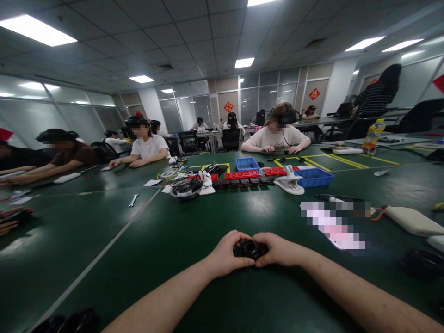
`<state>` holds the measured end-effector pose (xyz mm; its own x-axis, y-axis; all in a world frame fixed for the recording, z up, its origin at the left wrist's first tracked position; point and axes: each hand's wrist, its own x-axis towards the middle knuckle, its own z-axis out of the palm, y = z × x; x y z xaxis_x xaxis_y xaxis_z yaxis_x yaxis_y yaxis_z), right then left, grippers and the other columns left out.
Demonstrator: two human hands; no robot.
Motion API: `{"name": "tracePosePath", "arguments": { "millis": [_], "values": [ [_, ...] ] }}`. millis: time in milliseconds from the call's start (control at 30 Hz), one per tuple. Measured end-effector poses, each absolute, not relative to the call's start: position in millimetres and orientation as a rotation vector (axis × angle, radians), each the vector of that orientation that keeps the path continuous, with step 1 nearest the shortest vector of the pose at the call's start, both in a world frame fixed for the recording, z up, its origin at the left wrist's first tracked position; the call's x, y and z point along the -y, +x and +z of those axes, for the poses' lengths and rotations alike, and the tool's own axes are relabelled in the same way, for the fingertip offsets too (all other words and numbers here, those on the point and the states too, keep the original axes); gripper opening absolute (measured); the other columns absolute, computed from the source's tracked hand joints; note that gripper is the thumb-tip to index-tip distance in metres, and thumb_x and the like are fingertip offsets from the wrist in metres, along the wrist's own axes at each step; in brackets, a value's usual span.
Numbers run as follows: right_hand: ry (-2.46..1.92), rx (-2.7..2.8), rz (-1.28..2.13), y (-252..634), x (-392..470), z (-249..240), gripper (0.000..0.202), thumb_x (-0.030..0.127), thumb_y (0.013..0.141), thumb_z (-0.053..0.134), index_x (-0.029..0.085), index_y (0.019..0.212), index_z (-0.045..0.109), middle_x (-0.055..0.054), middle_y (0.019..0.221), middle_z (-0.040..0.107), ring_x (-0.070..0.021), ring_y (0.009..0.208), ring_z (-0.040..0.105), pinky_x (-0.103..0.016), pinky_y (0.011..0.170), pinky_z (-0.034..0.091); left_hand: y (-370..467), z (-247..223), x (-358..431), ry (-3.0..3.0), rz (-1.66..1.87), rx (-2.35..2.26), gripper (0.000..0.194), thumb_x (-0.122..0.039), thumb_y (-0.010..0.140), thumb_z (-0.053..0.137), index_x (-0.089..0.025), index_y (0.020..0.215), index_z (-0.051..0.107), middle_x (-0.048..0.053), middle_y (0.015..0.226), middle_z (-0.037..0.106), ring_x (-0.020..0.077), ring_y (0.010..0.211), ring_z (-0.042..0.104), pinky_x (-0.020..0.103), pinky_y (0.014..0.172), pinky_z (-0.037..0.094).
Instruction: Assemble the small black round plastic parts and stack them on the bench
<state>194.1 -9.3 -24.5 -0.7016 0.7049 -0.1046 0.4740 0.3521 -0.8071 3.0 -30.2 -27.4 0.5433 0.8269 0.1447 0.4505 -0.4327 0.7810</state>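
Note:
Both hands are around a small black part with a round, ring-edged opening (250, 249) in front of me, just over the green table (194, 231). From the left, my left hand (225, 253) grips it, thumb along the near side and fingers curled over the far side. On the opposite side, my right hand (277, 249) pinches it, its thumb tip close to the left thumb. The opening faces up towards me. Fingers cover the part's two ends, so its full shape and exact kind cannot be made out.
Ahead lie a row of red and black blocks (243, 178), a round dish with cables (185, 189), a white clamp (289, 181) and a blue bin (316, 176). A wrench (133, 200) lies left; a pixelated flat object (335, 229) and pale box (414, 219) lie right. People sit opposite.

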Motion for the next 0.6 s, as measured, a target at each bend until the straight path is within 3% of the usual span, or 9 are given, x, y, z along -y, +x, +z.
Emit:
{"name": "tracePosePath", "arguments": {
  "millis": [467, 600],
  "values": [
    [-1.102, 2.304, 1.250, 192.4, 9.3, -27.5, 0.034, 0.026, 0.055, 0.068, 0.015, 0.084, 0.055, 0.003, 0.071, 0.052, -0.0111, 0.063, 0.047, -0.019, 0.052, 0.033, 3.7, -25.6, 31.8, 2.084, 0.702, -1.083, 0.038, -0.033, 0.059, 0.067, -0.019, 0.091, 0.053, 0.001, 0.086, 0.048, 0.0152, 0.079, 0.046, 0.025, 0.068, 0.037],
    [-1.227, 2.283, 1.086, 188.7, 10.0, -32.4, 0.035, 0.029, 0.050, 0.071, 0.015, 0.076, 0.053, 0.003, 0.068, 0.051, -0.0111, 0.061, 0.046, -0.019, 0.050, 0.032, 7.0, -29.7, 31.8, 2.052, 0.757, -1.144, 0.039, -0.034, 0.057, 0.068, -0.018, 0.089, 0.054, 0.001, 0.086, 0.048, 0.0156, 0.079, 0.046, 0.025, 0.068, 0.037]
  ]
}}
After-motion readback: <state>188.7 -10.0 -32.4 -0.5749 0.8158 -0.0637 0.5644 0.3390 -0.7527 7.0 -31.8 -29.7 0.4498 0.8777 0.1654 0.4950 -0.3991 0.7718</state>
